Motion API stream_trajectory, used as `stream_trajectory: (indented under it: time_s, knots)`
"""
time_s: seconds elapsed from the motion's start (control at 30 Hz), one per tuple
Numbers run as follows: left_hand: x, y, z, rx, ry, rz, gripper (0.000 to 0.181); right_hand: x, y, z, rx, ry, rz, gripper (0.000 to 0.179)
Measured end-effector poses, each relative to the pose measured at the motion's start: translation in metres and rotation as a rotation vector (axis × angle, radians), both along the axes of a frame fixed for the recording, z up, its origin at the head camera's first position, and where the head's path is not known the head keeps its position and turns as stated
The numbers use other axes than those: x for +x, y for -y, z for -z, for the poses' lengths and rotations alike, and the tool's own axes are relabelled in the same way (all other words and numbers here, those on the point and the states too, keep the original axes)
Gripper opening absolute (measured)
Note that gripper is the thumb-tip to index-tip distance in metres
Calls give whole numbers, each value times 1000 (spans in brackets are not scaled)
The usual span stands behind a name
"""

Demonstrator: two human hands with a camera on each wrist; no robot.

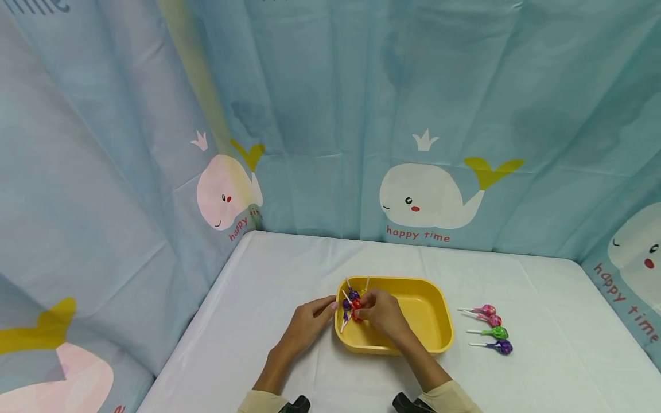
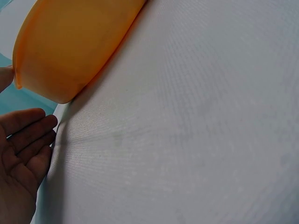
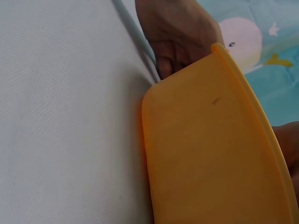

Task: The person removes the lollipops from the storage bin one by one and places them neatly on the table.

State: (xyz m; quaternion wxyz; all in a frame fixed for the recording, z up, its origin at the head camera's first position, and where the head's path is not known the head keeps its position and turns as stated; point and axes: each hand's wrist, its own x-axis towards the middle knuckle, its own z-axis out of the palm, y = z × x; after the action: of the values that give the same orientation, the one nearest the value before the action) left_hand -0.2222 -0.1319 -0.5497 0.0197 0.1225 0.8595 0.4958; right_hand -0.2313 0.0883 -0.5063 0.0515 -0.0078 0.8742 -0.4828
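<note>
The left hand (image 1: pixel 308 322), fingers relaxed, touches the tray (image 1: pixel 423 312) at its left edge. The right hand (image 1: pixel 383 314) partly hides lollipops (image 1: pixel 347 305) inside that end; whether it pinches one cannot be told. Four more lollipops (image 1: pixel 498 332) lie off the tray's right edge.

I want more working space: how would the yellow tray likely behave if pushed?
The yellow tray should feel fairly stiff: its walls hold a clean shape. Its low, broad form makes tipping unlikely. The lollipops bunched at one end could shift.
</note>
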Motion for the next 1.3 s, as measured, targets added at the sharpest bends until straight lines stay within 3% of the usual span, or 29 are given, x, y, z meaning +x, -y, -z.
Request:
stream_trajectory:
  time_s: [0.37, 0.53, 0.83, 1.3]
  knots:
    - [0, -2, -1, 6, -9, -5, 54, 2, -3, 2, 21, -14, -47, 19]
    - [1, -2, 0, 0, -3, -7, 55, 5, -4, 0, 55, -10, -27, 21]
    - [2, -3, 1, 11, 7, -12, 55, 9, -11, -3, 22, 1, 26, 14]
    - [1, -2, 0, 8, 21, -15, 58, 21, -34, -12, 39, -57, 84, 15]
